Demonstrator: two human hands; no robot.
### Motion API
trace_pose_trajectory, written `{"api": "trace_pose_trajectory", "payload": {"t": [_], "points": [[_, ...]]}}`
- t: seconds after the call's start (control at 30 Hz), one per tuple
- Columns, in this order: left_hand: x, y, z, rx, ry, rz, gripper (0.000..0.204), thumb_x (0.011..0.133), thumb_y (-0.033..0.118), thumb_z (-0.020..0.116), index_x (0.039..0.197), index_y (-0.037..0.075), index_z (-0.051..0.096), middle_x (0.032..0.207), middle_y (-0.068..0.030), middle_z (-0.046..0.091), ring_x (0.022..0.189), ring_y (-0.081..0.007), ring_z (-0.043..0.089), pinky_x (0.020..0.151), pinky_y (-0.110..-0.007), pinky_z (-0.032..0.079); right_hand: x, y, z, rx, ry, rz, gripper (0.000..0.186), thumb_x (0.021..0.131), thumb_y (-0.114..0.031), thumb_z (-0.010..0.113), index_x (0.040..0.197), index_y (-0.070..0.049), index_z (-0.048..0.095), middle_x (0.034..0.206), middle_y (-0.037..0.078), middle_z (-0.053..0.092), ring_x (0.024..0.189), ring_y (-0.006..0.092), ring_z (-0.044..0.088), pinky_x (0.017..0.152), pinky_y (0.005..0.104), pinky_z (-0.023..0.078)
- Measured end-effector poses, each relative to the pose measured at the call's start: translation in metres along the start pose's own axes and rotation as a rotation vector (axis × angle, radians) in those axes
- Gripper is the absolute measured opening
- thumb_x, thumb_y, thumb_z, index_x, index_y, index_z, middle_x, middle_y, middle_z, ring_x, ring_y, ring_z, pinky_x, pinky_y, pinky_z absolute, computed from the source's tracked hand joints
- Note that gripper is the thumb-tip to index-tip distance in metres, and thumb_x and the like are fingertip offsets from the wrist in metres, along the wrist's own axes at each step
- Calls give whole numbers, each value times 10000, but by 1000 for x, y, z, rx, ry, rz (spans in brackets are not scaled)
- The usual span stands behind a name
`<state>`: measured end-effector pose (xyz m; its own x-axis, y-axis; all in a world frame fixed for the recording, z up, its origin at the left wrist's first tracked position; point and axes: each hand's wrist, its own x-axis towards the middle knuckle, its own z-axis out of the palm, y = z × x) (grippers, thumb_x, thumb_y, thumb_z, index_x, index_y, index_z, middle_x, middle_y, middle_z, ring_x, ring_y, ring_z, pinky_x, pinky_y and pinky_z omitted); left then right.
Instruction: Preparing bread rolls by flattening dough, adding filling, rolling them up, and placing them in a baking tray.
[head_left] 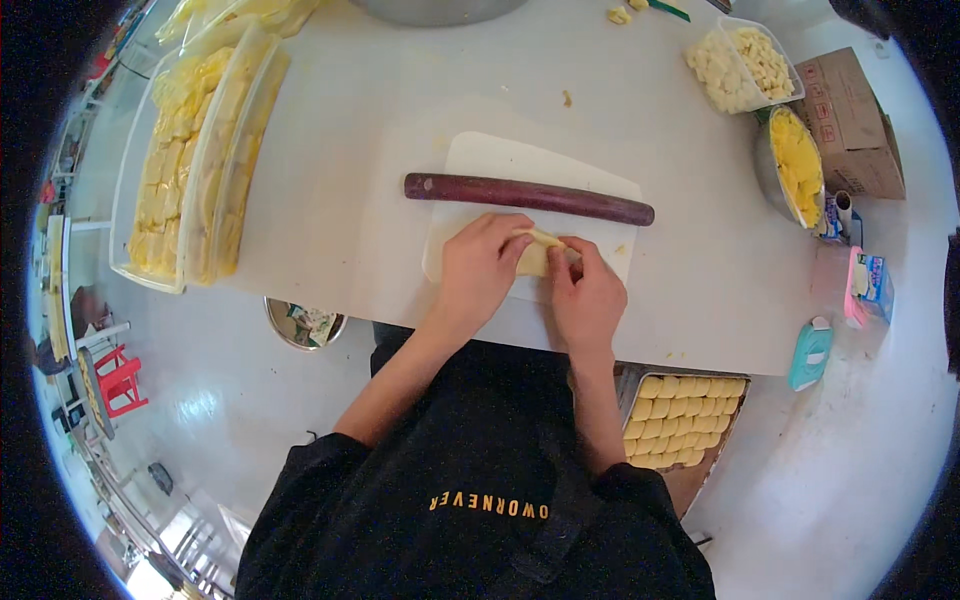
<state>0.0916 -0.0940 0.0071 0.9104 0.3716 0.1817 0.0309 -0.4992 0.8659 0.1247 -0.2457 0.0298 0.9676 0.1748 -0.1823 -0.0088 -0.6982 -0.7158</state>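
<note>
A pale yellow piece of dough lies on the white cutting board, its far edge lifted and folded between my fingers. My left hand pinches that edge from the left, thumb and fingertips closed on it. From the right, my right hand grips the same edge with thumb and forefinger. Just beyond my fingers a dark purple-brown rolling pin rests across the board. Part of the dough is hidden under my hands.
Clear tubs of yellow dough pieces stand at the left. At the right are a tub of pale pieces, a metal bowl of yellow filling and a cardboard box. A tray of dough pieces sits below the table's front edge.
</note>
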Motion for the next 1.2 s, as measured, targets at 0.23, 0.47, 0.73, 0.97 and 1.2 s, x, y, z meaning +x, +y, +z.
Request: {"api": "trace_pose_trajectory", "payload": {"t": [0.23, 0.47, 0.73, 0.97, 1.2], "points": [[35, 3, -33, 387, 70, 329, 241, 789, 187, 749, 1006, 96, 696, 934, -65, 639, 866, -277, 638, 737, -408, 522, -7, -13, 16, -354, 472, -717, 315, 946, -263, 602, 1172, -52, 663, 1119, 175, 685, 961, 337, 659, 807, 425, 510], [85, -9, -62, 494, -470, 372, 263, 811, 309, 715, 960, 93, 708, 947, -79, 645, 994, -290, 592, 833, -431, 474, 13, -12, -48, -228, 73, -414, 469, 1029, -356, 430, 1387, -65, 509, 1432, 150, 503, 1324, 365, 458, 1089, 468, 347], [97, -14, -39, 466, -384, 192, 358, 862, 387, 650, 1009, 63, 691, 1062, -79, 645, 1060, -308, 570, 927, -426, 451, 89, 25, -9, -620, 358, -242, 522, 1043, -434, 320, 1426, -121, 486, 1501, 106, 438, 1455, 349, 267, 1161, 567, 155], [19, -16, -36, 770, 60, 333, 462, 885, 459, 619, 1140, 76, 653, 1273, -83, 593, 1252, -299, 489, 1045, -500, 342, 25, 40, -11, -581, 239, -357, 494, 1038, -385, 333, 1425, -118, 484, 1502, 93, 433, 1451, 359, 269, 1168, 564, 133], [-62, -10, -70, 641, -186, 236, 542, 818, 363, 709, 1271, 86, 600, 1354, -70, 549, 1301, -278, 458, 1098, -521, 270, -69, 45, -17, -295, 131, -357, 450, 1030, -282, 380, 1382, -32, 505, 1456, 134, 478, 1428, 371, 306, 1163, 526, 204]]}}
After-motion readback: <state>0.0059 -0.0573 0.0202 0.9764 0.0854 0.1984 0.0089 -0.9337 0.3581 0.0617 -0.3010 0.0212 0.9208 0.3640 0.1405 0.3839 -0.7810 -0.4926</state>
